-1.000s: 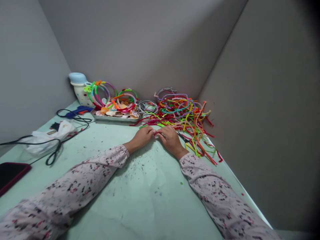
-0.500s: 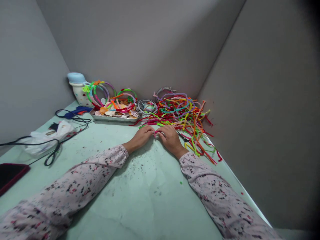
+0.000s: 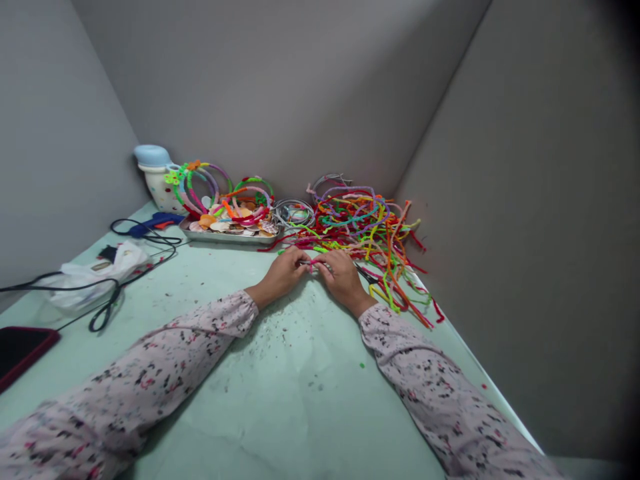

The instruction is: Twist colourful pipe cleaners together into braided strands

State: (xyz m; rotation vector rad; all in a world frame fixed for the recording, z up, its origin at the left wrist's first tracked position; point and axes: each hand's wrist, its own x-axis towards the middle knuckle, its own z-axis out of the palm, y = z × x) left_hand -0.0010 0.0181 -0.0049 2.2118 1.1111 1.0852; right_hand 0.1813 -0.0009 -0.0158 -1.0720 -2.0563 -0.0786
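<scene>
Between my two hands is a short stretch of pink pipe cleaner (image 3: 313, 263), with what looks like a thin grey piece beside it; its ends are hidden by my fingers. My left hand (image 3: 284, 273) pinches it from the left, fingertips closed. From the right, my right hand (image 3: 344, 279) grips the same pipe cleaner with thumb and fingers pressed together. The fingertips of both hands nearly meet. Just behind them lies a tangled heap of coloured pipe cleaners (image 3: 350, 217). Scissors (image 3: 373, 279) lie close to the right hand, partly under loose strands.
A metal tray (image 3: 227, 237) holds shells and pipe-cleaner-wrapped hoops (image 3: 203, 179). Coiled grey wire (image 3: 294, 213) sits beside it. At left are a white bottle (image 3: 161, 188) with blue lid, plastic bag (image 3: 95, 273), black cable (image 3: 113, 303) and phone (image 3: 25, 353). Walls enclose the table (image 3: 300, 400).
My left fingers have shifted slightly on the pink pipe cleaner, and a little more of the strand shows between the hands. The right hand has hardly moved.
</scene>
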